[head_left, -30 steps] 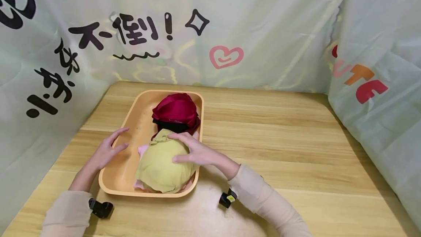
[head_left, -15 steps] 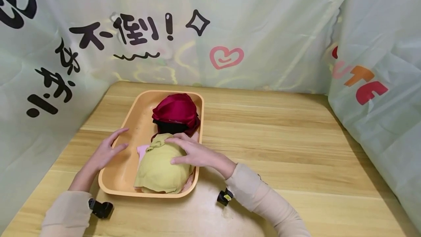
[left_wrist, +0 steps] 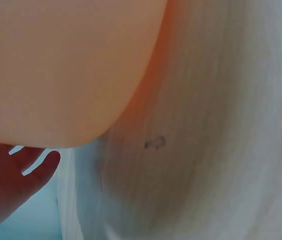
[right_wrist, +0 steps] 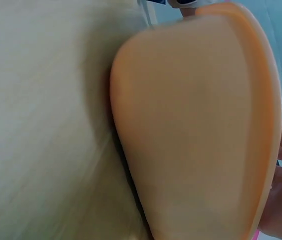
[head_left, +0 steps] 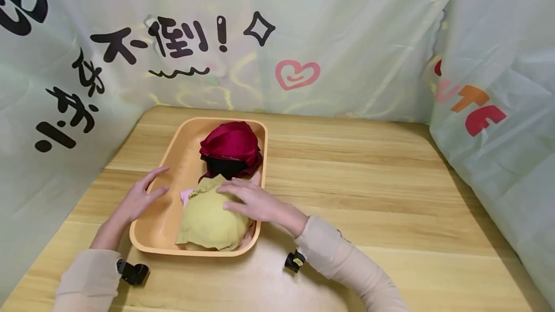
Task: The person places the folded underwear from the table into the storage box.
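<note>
An orange plastic tray (head_left: 191, 253) holds folded cloth pieces on the table. My right hand (head_left: 253, 200) rests on a dome-shaped yellow cloth piece (head_left: 212, 220) in the near part, its fingers loosely bent over the top and right side. Behind that lies a burgundy satin bundle (head_left: 231, 142) with black fabric below. Pink cloth (head_left: 186, 196) peeks out from under the yellow one. At the tray's left rim, my left hand (head_left: 140, 196) has its fingers and thumb spread, holding no cloth. In both wrist views the tray's outer wall (right_wrist: 190, 120) hides most of the hand's work.
The tray stands on the left side of a wooden table (head_left: 360, 182). A printed fabric backdrop (head_left: 355, 37) encloses the back and sides. Black wrist cameras hang from the left cuff (head_left: 134, 273) and the right cuff (head_left: 295, 260).
The right hand has shifted slightly left over the yellow cloth, whose folded upper edge has changed shape and moved a little. The left hand keeps its place at the rim.
</note>
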{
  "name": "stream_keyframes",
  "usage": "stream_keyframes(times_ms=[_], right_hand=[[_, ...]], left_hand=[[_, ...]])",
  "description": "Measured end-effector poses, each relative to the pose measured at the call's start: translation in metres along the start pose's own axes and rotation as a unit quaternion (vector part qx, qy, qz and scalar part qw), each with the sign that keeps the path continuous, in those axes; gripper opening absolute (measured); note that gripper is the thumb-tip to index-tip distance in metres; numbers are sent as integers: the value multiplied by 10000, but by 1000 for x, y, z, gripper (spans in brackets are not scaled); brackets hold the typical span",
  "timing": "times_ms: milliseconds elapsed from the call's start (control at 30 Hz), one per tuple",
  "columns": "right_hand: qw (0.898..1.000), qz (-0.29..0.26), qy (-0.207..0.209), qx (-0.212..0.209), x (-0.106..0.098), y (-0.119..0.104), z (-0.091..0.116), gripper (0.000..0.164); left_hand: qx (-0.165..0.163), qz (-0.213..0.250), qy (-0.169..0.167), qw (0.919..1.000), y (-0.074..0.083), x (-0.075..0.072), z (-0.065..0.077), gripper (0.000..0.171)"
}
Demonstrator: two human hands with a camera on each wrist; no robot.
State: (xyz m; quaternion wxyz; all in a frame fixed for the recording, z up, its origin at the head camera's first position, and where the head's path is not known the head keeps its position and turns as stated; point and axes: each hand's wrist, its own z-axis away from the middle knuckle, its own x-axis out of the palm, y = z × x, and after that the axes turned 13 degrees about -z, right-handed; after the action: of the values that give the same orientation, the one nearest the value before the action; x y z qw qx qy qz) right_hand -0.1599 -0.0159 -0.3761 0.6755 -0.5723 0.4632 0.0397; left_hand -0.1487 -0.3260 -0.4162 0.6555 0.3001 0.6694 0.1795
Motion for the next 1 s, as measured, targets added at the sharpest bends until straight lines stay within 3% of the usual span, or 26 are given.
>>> stream_keyframes(times_ms=[133, 233, 367, 467, 600, 633, 700, 767, 1000], right_hand=[[9997, 172, 140, -126, -1, 0, 0, 38], [9994, 186, 236, -180, -4, 0, 2, 37], [9992, 15, 353, -175, -9, 2, 8, 36], [9988, -148, 445, -103, -14, 5, 16, 37], [9975, -300, 635, -18, -20, 10, 29, 38], [9970, -330, 698, -10, -22, 12, 33, 37], [9961, -336, 821, 31, -25, 16, 41, 37], [9950, -330, 935, 84, -28, 21, 49, 36], [9898, -475, 1236, 526, -38, 37, 82, 37]], left_hand=[[251, -637, 579, 9960, 2, 0, -1, 44], [390, -1273, 1287, 9827, 4, 1, -1, 35], [329, -1826, 2007, 9619, 7, -1, 1, 29], [622, -2156, 2612, 9388, 8, -3, 1, 24], [1269, -2320, 3594, 8949, 7, -3, 0, 16], [1378, -2313, 3758, 8867, 7, -3, 1, 15], [1498, -2278, 3906, 8793, 7, -3, 2, 15], [1585, -2098, 3846, 8849, 9, -4, 4, 15], [1893, -1088, 3207, 9217, 34, -10, 12, 22]])
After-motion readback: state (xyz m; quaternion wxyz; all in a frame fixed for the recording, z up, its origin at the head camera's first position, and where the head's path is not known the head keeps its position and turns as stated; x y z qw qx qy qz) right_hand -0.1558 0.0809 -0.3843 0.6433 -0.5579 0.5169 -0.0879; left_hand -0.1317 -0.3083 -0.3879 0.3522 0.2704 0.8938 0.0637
